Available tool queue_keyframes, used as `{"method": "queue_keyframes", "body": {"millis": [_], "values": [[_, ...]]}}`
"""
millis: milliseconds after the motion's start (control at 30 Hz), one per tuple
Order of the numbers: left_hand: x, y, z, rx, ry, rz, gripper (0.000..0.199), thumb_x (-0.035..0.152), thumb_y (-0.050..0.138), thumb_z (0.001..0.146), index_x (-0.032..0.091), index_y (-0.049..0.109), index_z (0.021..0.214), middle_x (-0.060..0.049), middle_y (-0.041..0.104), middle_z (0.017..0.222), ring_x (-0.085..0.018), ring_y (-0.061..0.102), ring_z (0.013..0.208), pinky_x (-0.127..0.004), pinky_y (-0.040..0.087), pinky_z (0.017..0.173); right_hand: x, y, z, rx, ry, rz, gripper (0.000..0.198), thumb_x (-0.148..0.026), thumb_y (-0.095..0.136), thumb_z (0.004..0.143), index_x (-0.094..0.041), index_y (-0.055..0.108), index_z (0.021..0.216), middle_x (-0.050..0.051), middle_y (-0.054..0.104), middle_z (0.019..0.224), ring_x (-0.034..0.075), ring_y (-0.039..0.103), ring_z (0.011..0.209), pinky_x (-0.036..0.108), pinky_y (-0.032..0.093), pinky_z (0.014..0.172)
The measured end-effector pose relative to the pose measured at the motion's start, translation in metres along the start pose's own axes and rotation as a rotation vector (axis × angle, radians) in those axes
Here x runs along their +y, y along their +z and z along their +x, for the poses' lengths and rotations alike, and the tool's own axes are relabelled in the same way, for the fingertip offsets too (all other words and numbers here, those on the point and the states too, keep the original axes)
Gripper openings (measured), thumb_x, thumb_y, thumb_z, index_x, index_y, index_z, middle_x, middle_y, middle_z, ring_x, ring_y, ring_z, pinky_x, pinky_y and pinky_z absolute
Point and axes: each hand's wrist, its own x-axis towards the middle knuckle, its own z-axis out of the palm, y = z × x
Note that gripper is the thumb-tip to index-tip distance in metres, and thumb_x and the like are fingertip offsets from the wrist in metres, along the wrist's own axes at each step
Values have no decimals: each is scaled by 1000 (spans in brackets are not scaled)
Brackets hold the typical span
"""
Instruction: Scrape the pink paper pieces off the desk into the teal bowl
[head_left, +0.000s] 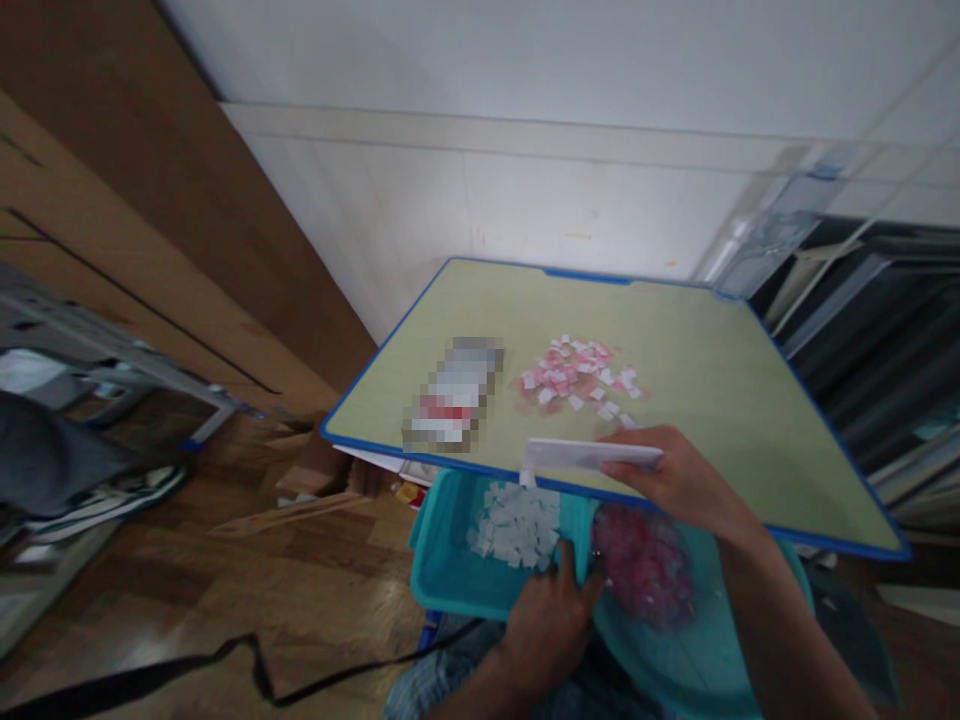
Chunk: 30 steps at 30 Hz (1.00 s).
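Note:
My right hand (pixel 664 475) is closed around one end of a flat white rectangular piece (pixel 566 454), held level above the near edge of a folding table (pixel 712 380). A small white square (pixel 528 479) shows at the piece's far left end. My left hand (pixel 551 620) is at the right rim of a teal tray (pixel 450 590), its index finger and thumb apart. Inside the tray lie many small white squares (pixel 517 525). On the tabletop, a loose heap of small pink and white pieces (pixel 574 370) lies beyond my right hand.
A round teal basin (pixel 720 640) with a clear bag of pink pieces (pixel 645 565) stands under my right forearm. A blurred-out rectangular item (pixel 456 395) lies left on the table. A white wall (pixel 525 190) rises behind; a black strap (pixel 255 660) crosses the lower left.

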Motion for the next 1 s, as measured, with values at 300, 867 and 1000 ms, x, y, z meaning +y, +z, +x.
{"method": "queue_keyframes", "body": {"millis": [300, 867, 1000], "values": [[0, -3, -1, -7, -4, -10, 50, 20, 44, 83, 30, 33, 131, -22, 37, 129, -24, 61, 77, -35, 49, 62, 2, -22, -8, 123, 32, -62, 19, -28, 55, 78, -17, 70, 76, 2, 69, 65, 13, 59, 52, 21, 44, 48], [0, -4, -1, -11, 2, -16, 49, 21, 44, 83, 28, 35, 130, -23, 38, 128, -23, 61, 76, -34, 49, 61, 10, -20, 10, 209, -33, -78, 18, -26, 57, 75, -17, 72, 79, 5, 71, 72, 17, 62, 56, 25, 47, 53], [0, -4, -2, -9, -3, -26, 49, 23, 46, 82, 31, 34, 130, -21, 37, 129, -23, 60, 77, -34, 48, 62, 17, -8, 37, 199, -104, -96, 19, -25, 55, 76, -18, 72, 77, 5, 72, 76, 19, 65, 65, 28, 49, 63]]}}
